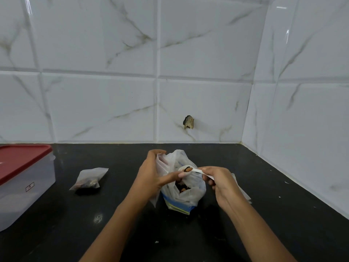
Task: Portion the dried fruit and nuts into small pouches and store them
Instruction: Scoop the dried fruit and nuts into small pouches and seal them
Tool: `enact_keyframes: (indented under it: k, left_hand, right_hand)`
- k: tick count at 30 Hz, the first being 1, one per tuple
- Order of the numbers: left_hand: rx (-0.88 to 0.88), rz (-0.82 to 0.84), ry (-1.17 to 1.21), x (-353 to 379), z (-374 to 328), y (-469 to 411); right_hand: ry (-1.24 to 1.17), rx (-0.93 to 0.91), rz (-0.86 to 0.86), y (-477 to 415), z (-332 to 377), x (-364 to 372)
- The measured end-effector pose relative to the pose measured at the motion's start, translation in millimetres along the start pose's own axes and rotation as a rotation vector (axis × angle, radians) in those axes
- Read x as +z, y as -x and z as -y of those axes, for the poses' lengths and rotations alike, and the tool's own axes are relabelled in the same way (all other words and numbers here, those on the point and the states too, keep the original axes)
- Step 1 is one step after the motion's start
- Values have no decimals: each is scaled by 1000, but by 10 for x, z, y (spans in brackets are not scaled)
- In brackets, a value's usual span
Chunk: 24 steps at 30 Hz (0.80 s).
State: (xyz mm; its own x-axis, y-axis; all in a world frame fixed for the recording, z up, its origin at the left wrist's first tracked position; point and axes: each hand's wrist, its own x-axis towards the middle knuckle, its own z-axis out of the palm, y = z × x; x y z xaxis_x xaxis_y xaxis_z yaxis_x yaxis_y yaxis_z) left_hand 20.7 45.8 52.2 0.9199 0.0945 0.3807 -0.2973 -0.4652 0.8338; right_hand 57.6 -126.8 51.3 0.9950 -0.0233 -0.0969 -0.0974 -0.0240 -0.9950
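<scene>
A large plastic bag [190, 193] of dried fruit and nuts stands open on the black counter [113, 214]. My right hand [219, 184] grips the handle of a white spoon [188, 169] that carries a few nuts above the bag's mouth. My left hand [153, 176] holds a small clear pouch [162, 163] against the bag's left side, fingers curled round its edge. A filled small pouch [90, 179] lies on the counter to the left.
A clear storage box with a red lid [20, 178] stands at the left edge. Tiled walls [170, 72] close the back and right side. Several flat empty pouches [243, 191] lie behind my right hand.
</scene>
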Motion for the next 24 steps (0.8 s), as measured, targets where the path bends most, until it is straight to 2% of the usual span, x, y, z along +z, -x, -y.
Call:
enact_keyframes:
  k: [4,8,12,15,18,21,24]
  left_hand:
    - [-37,78,-46,30,42,-1]
    - [-52,89,-122,29,56,9]
    - [-50,110,-131,27,58,2]
    - [-34,119,-100,23,52,7]
    - [-7,94,-83,16,67,2]
    - [24,50,-31,8,93,-6]
    - [27,50,7,0,102,-13]
  right_hand:
    - [14,0,-35,55,55,-18]
    - [-124,-172,0,184,103,-39]
    - [-77,-287,83,291,134,26]
    - [113,-441,143,338,95,96]
    - [358,-689,140,355,55,144]
    - [639,-991,43,306,-12,175]
    - [853,-1201,-101,236,-55,165]
